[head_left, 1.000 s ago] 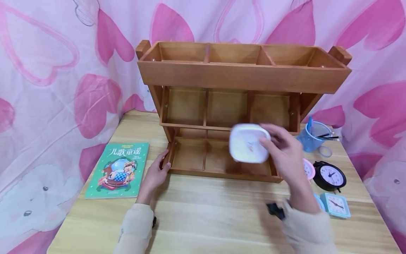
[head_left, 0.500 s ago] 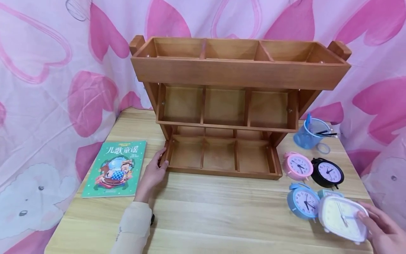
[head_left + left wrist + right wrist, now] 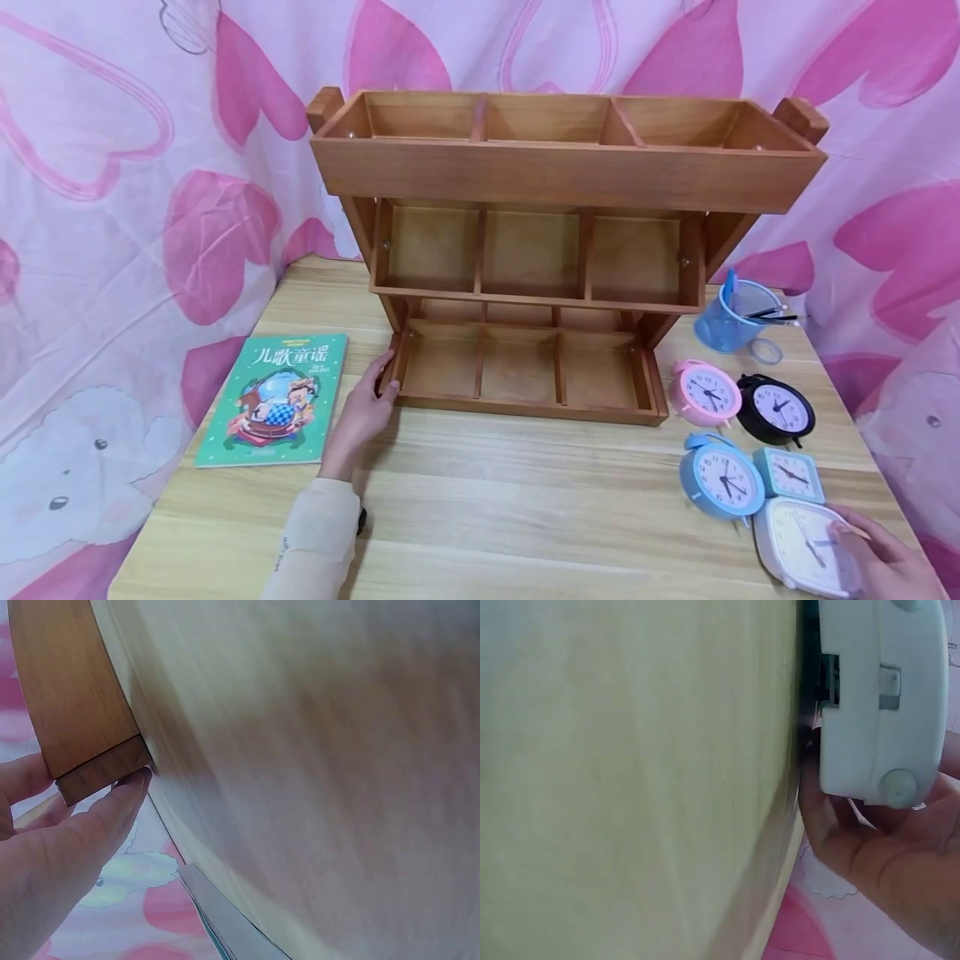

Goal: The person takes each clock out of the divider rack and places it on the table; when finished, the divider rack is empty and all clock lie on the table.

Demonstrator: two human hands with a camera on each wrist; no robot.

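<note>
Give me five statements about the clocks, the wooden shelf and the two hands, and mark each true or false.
1. The right hand holds the white square clock at the table's near right corner. True.
2. The left hand rests on the green picture book. False: it touches the lower left corner of the wooden three-tier shelf; the book lies beside it.
3. The pink round clock stands in a shelf compartment. False: it stands on the wooden table, right of the shelf.
4. The black round clock stands right of the pink one. True.
5. The blue pen cup lies tipped over. False: it stands upright.
</note>
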